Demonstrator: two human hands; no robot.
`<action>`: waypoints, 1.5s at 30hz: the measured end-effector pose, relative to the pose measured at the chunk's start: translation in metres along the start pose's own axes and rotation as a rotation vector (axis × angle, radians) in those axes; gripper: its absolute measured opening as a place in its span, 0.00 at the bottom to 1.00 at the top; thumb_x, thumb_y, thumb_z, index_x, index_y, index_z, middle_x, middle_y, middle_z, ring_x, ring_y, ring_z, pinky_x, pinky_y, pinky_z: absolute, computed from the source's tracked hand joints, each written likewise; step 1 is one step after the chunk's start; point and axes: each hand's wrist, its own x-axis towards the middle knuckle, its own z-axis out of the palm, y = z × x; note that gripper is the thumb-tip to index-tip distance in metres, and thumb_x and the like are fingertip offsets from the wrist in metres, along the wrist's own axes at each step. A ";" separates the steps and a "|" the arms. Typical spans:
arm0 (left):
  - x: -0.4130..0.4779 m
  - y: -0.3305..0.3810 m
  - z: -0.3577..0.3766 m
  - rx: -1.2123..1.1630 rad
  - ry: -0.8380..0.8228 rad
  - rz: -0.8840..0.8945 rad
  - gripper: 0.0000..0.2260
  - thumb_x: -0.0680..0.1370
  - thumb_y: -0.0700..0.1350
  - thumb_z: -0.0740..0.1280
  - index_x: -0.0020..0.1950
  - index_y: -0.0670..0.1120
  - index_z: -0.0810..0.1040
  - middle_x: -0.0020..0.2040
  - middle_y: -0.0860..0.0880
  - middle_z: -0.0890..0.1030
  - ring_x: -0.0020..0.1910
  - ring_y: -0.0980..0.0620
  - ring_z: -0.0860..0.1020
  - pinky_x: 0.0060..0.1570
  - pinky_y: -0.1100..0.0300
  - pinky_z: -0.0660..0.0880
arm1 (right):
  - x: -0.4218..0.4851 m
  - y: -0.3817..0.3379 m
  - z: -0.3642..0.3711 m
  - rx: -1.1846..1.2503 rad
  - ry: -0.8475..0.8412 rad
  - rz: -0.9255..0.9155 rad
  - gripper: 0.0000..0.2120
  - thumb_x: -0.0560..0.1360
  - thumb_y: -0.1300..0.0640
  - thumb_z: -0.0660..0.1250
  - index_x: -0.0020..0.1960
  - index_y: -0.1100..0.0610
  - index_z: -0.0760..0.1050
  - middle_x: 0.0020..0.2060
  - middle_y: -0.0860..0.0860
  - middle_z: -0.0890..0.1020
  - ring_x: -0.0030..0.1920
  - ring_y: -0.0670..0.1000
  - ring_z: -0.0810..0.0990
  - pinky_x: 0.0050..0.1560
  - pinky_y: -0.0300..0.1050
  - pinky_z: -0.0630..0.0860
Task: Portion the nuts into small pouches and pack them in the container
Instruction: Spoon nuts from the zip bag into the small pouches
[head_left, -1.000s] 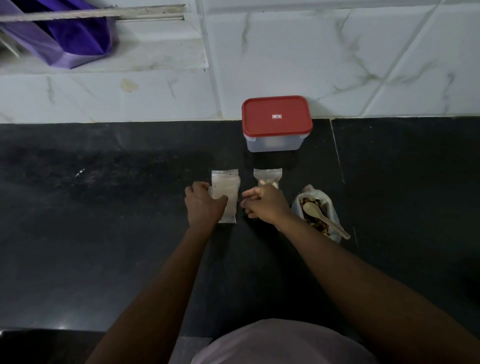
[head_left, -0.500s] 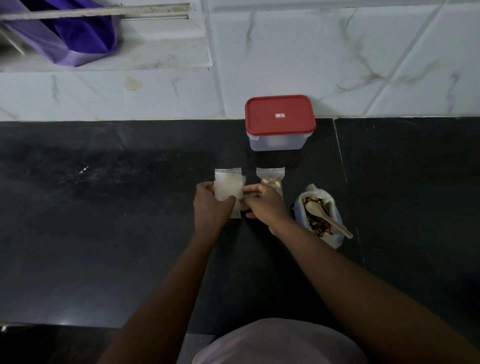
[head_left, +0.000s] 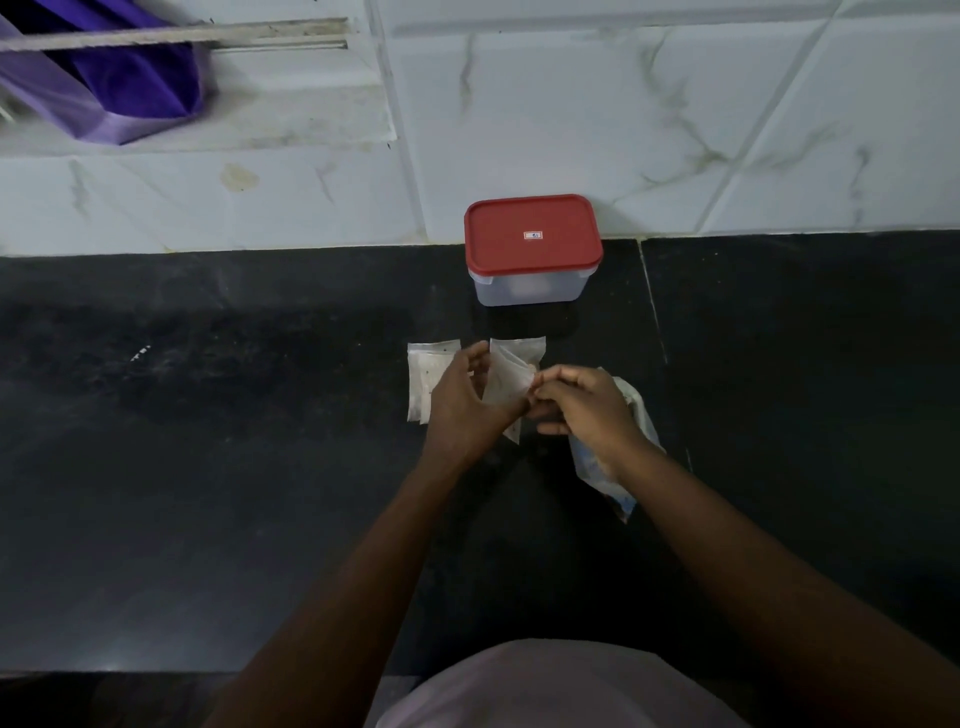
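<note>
At the middle of the black counter (head_left: 260, 467), just above its surface, one small clear pouch (head_left: 503, 387) is held between both hands. Long axis: roughly away from the person, slightly tilted, with the lower corner pointing back toward the body. Whether it holds anything cannot be told.

Left hand (head_left: 460, 410): grips the pouch's left side, fingers partly curled, fingertips reaching up along its far edge.

Right hand (head_left: 584, 410): thumb and forefinger pinch the pouch's upper right corner; the remaining fingers are curled underneath.

Stack of pouches (head_left: 428, 374): flat on the counter, just left of the left hand, long axis also running away from the person.

Second pouch (head_left: 524, 347): flat on the counter just beyond the held one, mostly hidden by it.

Nut bag (head_left: 595, 473): on the counter beneath the right wrist, largely covered.

Container (head_left: 530, 288): translucent, red lid (head_left: 532, 234) on, standing against the tiled wall (head_left: 675, 104), beyond the pouches and apart from them.

Purple cloth (head_left: 119, 88): upper left, on the wall ledge.
</note>
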 end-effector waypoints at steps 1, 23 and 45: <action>-0.001 0.001 0.003 -0.006 -0.021 0.020 0.38 0.69 0.50 0.82 0.75 0.49 0.69 0.68 0.54 0.75 0.65 0.59 0.73 0.64 0.62 0.73 | -0.002 -0.001 -0.005 -0.005 0.005 0.002 0.08 0.81 0.60 0.65 0.51 0.56 0.83 0.43 0.51 0.87 0.44 0.47 0.87 0.43 0.42 0.83; -0.015 -0.002 0.028 0.122 -0.126 0.368 0.26 0.70 0.49 0.80 0.65 0.49 0.78 0.61 0.56 0.79 0.62 0.59 0.77 0.60 0.63 0.75 | -0.009 0.002 -0.042 -0.213 0.114 -0.087 0.09 0.73 0.63 0.76 0.53 0.57 0.81 0.43 0.52 0.85 0.38 0.47 0.87 0.35 0.40 0.83; -0.014 -0.007 0.054 0.001 -0.153 0.240 0.28 0.72 0.44 0.78 0.71 0.51 0.75 0.65 0.57 0.78 0.65 0.62 0.76 0.59 0.72 0.73 | -0.015 0.030 -0.116 -0.772 0.258 -0.044 0.14 0.72 0.49 0.78 0.53 0.50 0.77 0.47 0.47 0.79 0.46 0.43 0.79 0.44 0.42 0.77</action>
